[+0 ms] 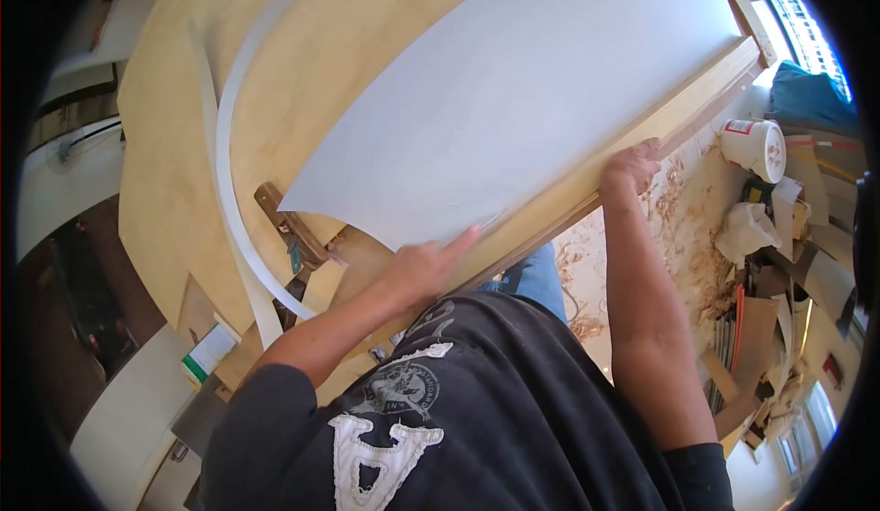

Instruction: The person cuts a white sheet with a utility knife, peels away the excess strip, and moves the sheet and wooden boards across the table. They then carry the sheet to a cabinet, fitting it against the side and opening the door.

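Note:
A large white sheet lies on the light wooden panel, one long side along a wooden edge strip. My left hand rests at the sheet's near border, index finger stretched out along it and the other fingers curled. A thin pale line shows just past that fingertip; I cannot make out what it is. Farther along, my right hand grips the wooden edge strip, its fingers wrapped over the outer side.
A hand plane and a curved white strip lie on the panel at left. Wood shavings litter the floor at right. A white bucket, a plastic bag and several board offcuts stand beyond them.

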Tool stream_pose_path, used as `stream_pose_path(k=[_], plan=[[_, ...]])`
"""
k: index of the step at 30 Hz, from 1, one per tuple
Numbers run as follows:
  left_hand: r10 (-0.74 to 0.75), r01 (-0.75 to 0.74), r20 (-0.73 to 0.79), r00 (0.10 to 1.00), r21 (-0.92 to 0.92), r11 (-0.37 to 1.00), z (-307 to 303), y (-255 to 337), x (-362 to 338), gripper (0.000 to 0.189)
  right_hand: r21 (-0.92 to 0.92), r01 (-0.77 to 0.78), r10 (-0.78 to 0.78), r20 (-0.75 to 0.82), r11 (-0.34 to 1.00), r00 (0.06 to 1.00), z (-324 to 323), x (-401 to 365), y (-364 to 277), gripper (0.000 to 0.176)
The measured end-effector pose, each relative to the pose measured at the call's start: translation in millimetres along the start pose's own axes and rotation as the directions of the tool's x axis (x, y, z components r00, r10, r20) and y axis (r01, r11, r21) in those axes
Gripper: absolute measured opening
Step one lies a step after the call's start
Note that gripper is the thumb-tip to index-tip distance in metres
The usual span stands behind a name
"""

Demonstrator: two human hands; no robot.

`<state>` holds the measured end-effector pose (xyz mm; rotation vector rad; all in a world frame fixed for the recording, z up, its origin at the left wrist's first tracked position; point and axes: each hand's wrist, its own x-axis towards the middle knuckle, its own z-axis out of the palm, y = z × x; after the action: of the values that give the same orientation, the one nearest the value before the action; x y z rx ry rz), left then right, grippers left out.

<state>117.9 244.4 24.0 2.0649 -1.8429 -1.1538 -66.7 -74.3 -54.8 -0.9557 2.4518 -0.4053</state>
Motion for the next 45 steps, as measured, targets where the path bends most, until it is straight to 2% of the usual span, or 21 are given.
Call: stream_pose_path(k=[2, 6, 11, 14, 19, 22, 23, 24, 25, 26, 27, 28, 29, 30, 32, 33, 37, 39, 40, 42, 45], plan=[[0.072, -0.075, -0.067, 0.995, -0.041, 0.996, 0.2, 18.9, 53.6, 0.063, -0.02, 0.001, -0.001, -0.011, 1.0, 1.0, 0.1, -2.2, 0.7, 0.082], [0.106, -0.109, -0.032, 0.994, -0.114, 0.988, -17.9, 68.0, 182.4, 0.062, 0.014, 0.002, -0.002, -0.004, 1.0, 1.0, -5.1, -13.8, -4.5, 0.082], [0.166, -0.166, -0.011, 0.986, -0.094, 0.982, -39.0, 97.4, 258.7, 0.061, 0.049, -0.054, 0.052, 0.031, 0.997, 0.998, -9.6, -17.2, -3.8, 0.08], [0.166, -0.164, 0.01, 0.986, -0.108, 0.98, -38.4, 94.2, 248.8, 0.061, 0.084, -0.093, 0.09, 0.041, 0.992, 0.995, -11.8, -21.1, -9.7, 0.079], [0.154, -0.154, -0.002, 0.988, -0.017, 0.988, -15.0, 41.0, 139.8, 0.059, -0.174, 0.046, -0.045, 0.009, 0.984, 0.999, 24.2, 32.1, 20.9, 0.076], [0.103, -0.103, -0.011, 0.995, 0.012, 0.995, 2.4, 19.0, 72.4, 0.058, -0.038, -0.073, 0.076, 0.083, 0.997, 0.994, -9.9, -14.0, -8.5, 0.067], [0.064, -0.065, 0.065, 0.996, 0.013, 0.998, -5.9, 23.9, 62.1, 0.057, 0.051, -0.142, 0.135, 0.118, 0.989, 0.984, -28.9, -32.7, -21.4, 0.065], [0.02, -0.022, 0.128, 0.992, 0.021, 1.0, -14.0, 29.3, 55.1, 0.055, -0.011, 0.016, -0.014, 0.088, 1.0, 0.996, 0.1, 4.4, 5.9, 0.062], [0.045, -0.027, 0.128, 0.991, -0.137, 0.99, -10.0, 32.8, 55.8, 0.061, -0.104, 0.231, -0.226, 0.061, 0.967, 0.972, 32.6, 54.1, 60.2, 0.059], [0.07, -0.03, 0.129, 0.989, -0.291, 0.956, -5.6, 36.9, 55.7, 0.068, -0.164, 0.459, -0.466, 0.0, 0.873, 0.885, 67.6, 99.0, 106.6, 0.056], [-0.001, 0.041, 0.143, 0.99, -0.279, 0.959, 32.3, 19.2, 95.1, 0.066, -0.133, 0.562, -0.574, -0.085, 0.816, 0.814, 105.8, 131.3, 117.5, 0.054], [0.004, -0.027, -0.085, 0.996, -0.273, 0.962, 26.7, 34.0, 113.5, 0.064, -0.051, 0.618, -0.613, -0.211, 0.784, 0.761, 142.1, 160.1, 136.0, 0.051], [-0.004, 0.037, 0.154, 0.988, -0.215, 0.976, -32.7, 62.4, 128.2, 0.062, -0.031, 0.376, -0.376, -0.016, 0.926, 0.926, 59.5, 75.1, 74.0, 0.056], [-0.012, 0.042, 0.141, 0.99, -0.214, 0.976, -46.1, 72.7, 155.3, 0.063, 0.155, 0.207, -0.212, 0.014, 0.966, 0.977, 13.0, 23.9, 34.3, 0.064], [0.012, 0.007, 0.066, 0.998, -0.274, 0.962, -41.1, 95.8, 217.2, 0.064, -0.091, 0.178, -0.175, 0.033, 0.98, 0.984, 5.5, 22.7, 21.1, 0.071], [0.038, -0.036, -0.002, 0.999, -0.323, 0.946, -35.0, 99.0, 248.5, 0.064, -0.097, 0.164, -0.162, 0.026, 0.982, 0.986, 0.7, 17.5, 14.1, 0.072], [0.103, -0.098, 0.011, 0.995, -0.21, 0.973, -50.3, 123.6, 282.1, 0.061, -0.151, 0.193, -0.2, -0.034, 0.97, 0.979, 17.2, 25.0, 24.5, 0.08], [0.116, -0.118, -0.022, 0.993, -0.139, 0.983, -30.0, 117.0, 283.8, 0.059, -0.408, 0.383, -0.411, 0.019, 0.829, 0.911, 17.7, 25.3, 35.3, 0.082], [0.118, -0.114, 0.025, 0.993, -0.133, 0.985, -30.2, 110.8, 272.6, 0.06, 0.113, -0.062, 0.052, 0.094, 0.992, 0.994, -7.6, 7.2, 10.0, 0.076], [0.128, -0.115, 0.117, 0.985, -0.115, 0.987, -32.6, 86.6, 233.3, 0.065, 0.117, -0.053, 0.045, 0.066, 0.992, 0.997, 3.7, 17.2, 20.7, 0.07], [0.108, -0.107, 0.126, 0.986, -0.02, 0.994, -22.9, 54.3, 142.8, 0.066, 0.09, 0.018, -0.023, 0.058, 0.996, 0.998, 13.1, 27.1, 21.5, 0.058]])
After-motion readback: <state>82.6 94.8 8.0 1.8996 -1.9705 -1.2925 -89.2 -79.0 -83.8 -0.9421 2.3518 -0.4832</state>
